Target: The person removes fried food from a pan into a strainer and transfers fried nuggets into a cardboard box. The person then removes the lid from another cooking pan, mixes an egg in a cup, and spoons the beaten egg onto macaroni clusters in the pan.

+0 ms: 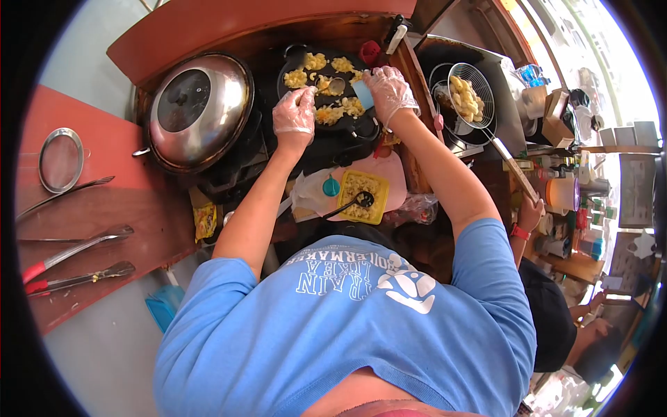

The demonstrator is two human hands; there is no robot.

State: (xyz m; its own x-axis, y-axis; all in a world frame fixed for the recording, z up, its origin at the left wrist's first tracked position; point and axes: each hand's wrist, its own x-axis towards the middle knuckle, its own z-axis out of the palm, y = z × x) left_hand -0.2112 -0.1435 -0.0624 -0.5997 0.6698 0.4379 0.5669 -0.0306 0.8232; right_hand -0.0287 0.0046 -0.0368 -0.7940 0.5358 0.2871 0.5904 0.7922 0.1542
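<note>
Food [315, 61] sits in yellow piles on a black pan [347, 125], and the job looks about half done.

Many piles are set out, but some look loose and messy, so shaping them seems not yet finished. I cannot tell if they are cooked. The left hand [292, 112] has its fingers pressed together, and it seems to pinch a metal spoon [337, 86] by the middle pile. The right hand [389, 90] pinches a blue flat tool [363, 95] near the piles on its side. More chunky mix [354, 183] waits in a yellow tub [383, 195] close to the person's body, with a black ladle [364, 199] in it, so there is probably more to put on.
</note>
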